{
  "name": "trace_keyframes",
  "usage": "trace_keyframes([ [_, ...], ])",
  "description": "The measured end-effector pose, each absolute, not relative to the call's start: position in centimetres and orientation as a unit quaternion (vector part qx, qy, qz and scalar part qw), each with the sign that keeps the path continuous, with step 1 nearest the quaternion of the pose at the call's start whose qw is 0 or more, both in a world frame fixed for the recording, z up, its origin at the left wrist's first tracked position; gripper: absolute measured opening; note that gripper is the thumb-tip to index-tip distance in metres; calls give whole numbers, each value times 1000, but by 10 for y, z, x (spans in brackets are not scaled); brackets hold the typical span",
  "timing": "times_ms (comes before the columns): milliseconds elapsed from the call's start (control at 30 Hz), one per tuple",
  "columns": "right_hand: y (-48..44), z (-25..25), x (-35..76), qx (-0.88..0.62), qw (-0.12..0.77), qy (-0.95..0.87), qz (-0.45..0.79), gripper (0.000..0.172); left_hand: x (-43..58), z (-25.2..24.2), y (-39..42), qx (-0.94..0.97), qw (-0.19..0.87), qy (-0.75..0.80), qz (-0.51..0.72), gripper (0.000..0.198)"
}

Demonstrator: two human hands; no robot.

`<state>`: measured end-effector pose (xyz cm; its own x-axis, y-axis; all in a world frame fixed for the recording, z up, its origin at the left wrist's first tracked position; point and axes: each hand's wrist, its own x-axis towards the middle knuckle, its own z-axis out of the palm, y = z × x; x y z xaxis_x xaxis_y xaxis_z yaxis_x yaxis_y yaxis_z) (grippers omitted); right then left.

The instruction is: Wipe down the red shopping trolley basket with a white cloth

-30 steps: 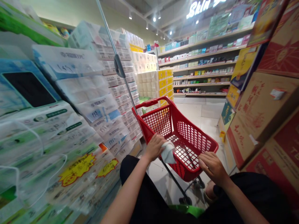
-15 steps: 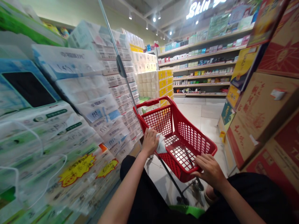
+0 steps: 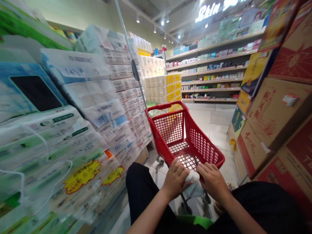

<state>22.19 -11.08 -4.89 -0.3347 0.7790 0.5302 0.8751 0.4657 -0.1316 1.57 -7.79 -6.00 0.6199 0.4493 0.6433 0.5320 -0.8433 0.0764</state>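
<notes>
A red plastic shopping cart (image 3: pixel 203 141) with lattice walls stands tilted in view right in front of my knees. My left hand (image 3: pixel 175 178) is closed on a crumpled white cloth (image 3: pixel 194 184), at the cart's near rim. Fingers of my right hand (image 3: pixel 212 178) curl over that same rim near the right corner, with the thumb side beside the cloth. Both hands hide much of the near rim. The cart's basket shows only its bare grid floor.
Stacked tissue packs (image 3: pixel 92 97) rise along the left, with a dark-screened box (image 3: pixel 36 92) among them. Cardboard cartons (image 3: pixel 273 112) line the right side. A metal pole (image 3: pixel 126 42) stands beyond the cart's left side. Shelves of small goods (image 3: pixel 212 68) fill the back.
My left hand has moved from the cart's left rim toward the right along the near rim, taking the white cloth with it. My right hand has shifted slightly left; both are now close together.
</notes>
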Motion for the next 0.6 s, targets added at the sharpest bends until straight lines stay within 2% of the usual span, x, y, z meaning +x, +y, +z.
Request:
trace_keyframes([
  [167,-110,-38,258,-457,249,-845,-125,41,-16,-57,-55,-922,55,-210,-322,38],
  [300,-97,-39,288,-463,250,-833,-174,30,-36,-51,-44,-919,32,-225,-321,44],
  [400,-84,-47,281,-461,253,-830,-185,22,-46,-46,-38,-913,33,-263,-310,39],
  [600,-72,-58,238,-479,287,-808,-189,22,-47,-50,-37,-871,100,-366,-312,26],
])
